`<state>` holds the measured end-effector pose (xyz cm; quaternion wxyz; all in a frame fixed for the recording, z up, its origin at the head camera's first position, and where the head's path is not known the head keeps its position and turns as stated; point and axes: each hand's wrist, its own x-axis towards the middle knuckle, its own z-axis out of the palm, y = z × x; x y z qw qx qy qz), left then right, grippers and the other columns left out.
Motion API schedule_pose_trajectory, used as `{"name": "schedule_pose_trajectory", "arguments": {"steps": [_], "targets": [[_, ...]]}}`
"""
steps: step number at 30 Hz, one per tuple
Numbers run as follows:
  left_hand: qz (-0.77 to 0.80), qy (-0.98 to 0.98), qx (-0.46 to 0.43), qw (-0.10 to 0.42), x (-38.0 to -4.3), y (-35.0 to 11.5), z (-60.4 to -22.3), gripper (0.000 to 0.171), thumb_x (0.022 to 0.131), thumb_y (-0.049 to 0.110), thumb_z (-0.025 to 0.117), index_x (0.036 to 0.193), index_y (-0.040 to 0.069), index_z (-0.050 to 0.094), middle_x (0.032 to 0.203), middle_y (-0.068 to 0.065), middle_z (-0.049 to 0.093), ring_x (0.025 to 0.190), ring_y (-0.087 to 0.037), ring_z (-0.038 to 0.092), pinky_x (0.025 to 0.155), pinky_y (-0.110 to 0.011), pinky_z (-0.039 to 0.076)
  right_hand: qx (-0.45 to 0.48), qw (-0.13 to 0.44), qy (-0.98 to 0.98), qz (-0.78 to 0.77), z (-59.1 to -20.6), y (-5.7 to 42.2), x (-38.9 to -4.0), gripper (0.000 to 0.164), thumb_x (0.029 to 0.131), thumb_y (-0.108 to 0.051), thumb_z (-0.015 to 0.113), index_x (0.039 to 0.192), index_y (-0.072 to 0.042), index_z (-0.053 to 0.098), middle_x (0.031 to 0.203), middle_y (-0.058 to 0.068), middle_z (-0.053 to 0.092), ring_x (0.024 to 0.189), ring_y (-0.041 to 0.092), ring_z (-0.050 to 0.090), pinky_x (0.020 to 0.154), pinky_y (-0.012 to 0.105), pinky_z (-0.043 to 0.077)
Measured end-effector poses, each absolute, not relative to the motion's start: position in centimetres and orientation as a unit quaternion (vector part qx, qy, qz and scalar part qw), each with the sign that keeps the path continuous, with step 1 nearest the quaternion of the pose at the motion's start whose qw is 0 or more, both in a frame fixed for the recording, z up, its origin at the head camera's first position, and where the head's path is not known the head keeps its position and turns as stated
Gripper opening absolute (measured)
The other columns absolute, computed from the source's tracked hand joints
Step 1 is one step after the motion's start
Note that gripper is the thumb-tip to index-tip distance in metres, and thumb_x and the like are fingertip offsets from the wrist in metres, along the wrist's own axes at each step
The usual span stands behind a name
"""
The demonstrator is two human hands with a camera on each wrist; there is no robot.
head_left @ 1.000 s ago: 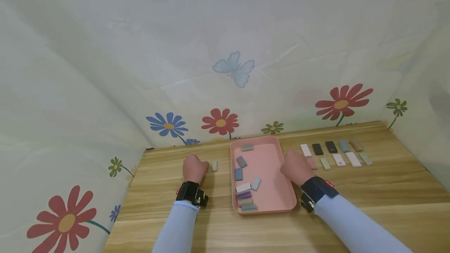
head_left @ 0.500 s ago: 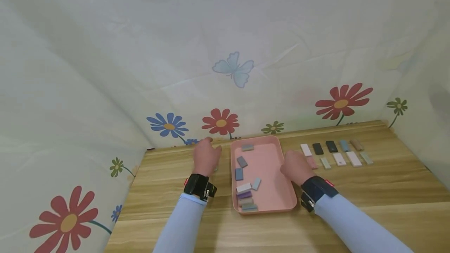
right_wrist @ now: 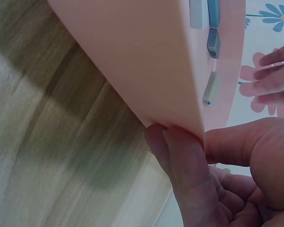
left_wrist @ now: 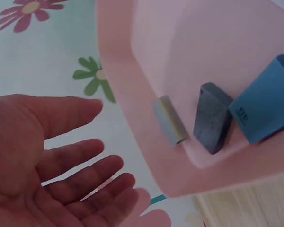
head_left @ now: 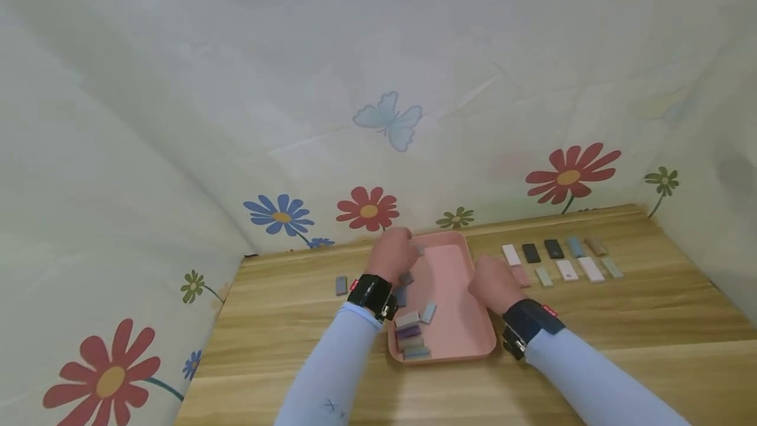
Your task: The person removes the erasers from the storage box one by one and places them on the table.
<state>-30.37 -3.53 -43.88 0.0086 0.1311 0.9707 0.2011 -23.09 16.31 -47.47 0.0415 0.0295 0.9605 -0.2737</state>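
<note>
My left hand [head_left: 391, 256] is over the far left corner of a pink tray [head_left: 452, 321], its fingers apart with nothing between them in the left wrist view. Near it inside the tray lie a pale grey-green block [left_wrist: 169, 120], a dark grey block [left_wrist: 212, 118] and a blue block [left_wrist: 265, 101] with small printing; all look like erasers. My right hand [head_left: 495, 284] pinches the tray's right wall [right_wrist: 132, 61] between thumb and fingers. Several more blocks sit along the tray's left side, among them a white one [head_left: 407, 319] and a purple one [head_left: 408, 332].
One grey-blue block [head_left: 341, 285] lies on the wooden table [head_left: 266, 347] left of the tray. To the right, several blocks stand in two rows, including a black one [head_left: 531, 253] and a white one [head_left: 591, 269]. A flower-printed cloth [head_left: 319, 123] rises behind the table.
My left hand has moved right from the table to above the tray's far left corner. The grey-blue block on the left is now uncovered; the right hand keeps its hold.
</note>
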Motion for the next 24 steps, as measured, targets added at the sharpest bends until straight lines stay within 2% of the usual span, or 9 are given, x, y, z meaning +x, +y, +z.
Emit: {"name": "schedule_pose_trajectory", "arguments": {"steps": [7,13,19,24], "targets": [[0.107,0.975,0.19,0.049,-31.6,-2.3,-46.3,0.021,0.084,0.02,0.063,0.104,0.013,0.064,0.104,-0.002,0.065,0.088,-0.017,0.06,0.075,-0.031,0.049,0.012,0.021,0.965,-0.263,-47.7,16.3,-22.9,0.007,0.075,-0.005,0.06,0.069,-0.004,0.059,0.062,0.005,0.055,0.054,0.02,0.05,0.048,0.028,0.037],[0.044,0.978,0.202,0.041,-32.6,-1.6,-47.4,0.014,0.084,0.027,0.062,0.091,0.015,0.064,0.096,-0.002,0.066,0.08,-0.016,0.06,0.066,-0.032,0.049,0.025,0.028,0.965,-0.259,-47.5,16.1,-22.9,0.006,0.077,-0.006,0.061,0.073,-0.002,0.06,0.063,0.005,0.056,0.055,0.02,0.051,0.047,0.028,0.037],[0.042,0.98,0.188,0.042,-32.8,-1.2,-47.8,0.008,0.084,0.023,0.059,0.084,0.016,0.062,0.091,0.0,0.065,0.072,-0.014,0.056,0.062,-0.032,0.045,0.034,0.033,0.965,-0.258,-47.6,16.1,-22.9,0.005,0.077,-0.006,0.061,0.074,-0.002,0.059,0.063,0.005,0.055,0.055,0.019,0.051,0.047,0.027,0.037],[0.024,0.981,0.191,0.035,-32.8,-1.1,-48.0,0.012,0.085,0.021,0.056,0.076,0.017,0.062,0.083,0.003,0.063,0.069,-0.013,0.055,0.061,-0.03,0.044,0.045,0.042,0.962,-0.264,-47.7,16.1,-23.0,0.004,0.077,-0.005,0.06,0.076,-0.002,0.06,0.065,0.006,0.056,0.056,0.019,0.052,0.047,0.027,0.038]]}}
